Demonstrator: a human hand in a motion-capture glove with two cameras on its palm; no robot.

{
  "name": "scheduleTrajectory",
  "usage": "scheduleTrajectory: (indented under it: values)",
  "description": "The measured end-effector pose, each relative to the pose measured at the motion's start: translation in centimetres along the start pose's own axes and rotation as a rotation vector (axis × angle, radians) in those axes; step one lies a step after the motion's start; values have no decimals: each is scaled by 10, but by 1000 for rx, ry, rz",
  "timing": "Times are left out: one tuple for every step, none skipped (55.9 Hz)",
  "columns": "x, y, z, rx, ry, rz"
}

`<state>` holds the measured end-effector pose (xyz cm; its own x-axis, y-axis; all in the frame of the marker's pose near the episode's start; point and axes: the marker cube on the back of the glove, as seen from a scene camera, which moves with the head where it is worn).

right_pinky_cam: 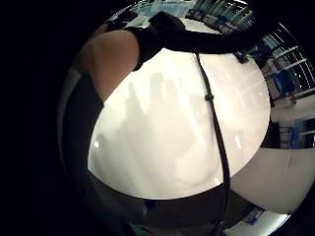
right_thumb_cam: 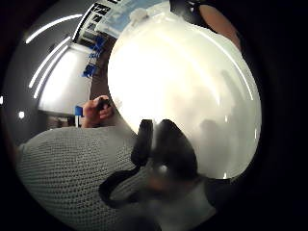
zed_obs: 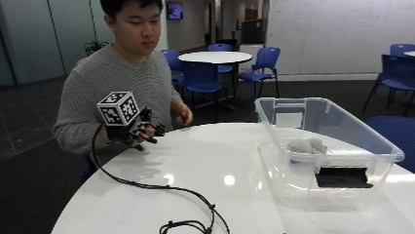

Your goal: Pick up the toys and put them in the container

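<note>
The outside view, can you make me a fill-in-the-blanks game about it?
1. The grey toy lies inside the clear ____.
2. The gloved right hand hovers over the ____ table.
3. The hand's fingers hold ____.
4. The container has no ____ on top.

Missing words: container; white; nothing; lid
</note>
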<state>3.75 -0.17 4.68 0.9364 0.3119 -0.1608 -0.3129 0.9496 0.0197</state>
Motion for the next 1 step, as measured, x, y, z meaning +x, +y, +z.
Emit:
scheduleTrajectory:
  values:
    - [0,0,0,1,0,0]
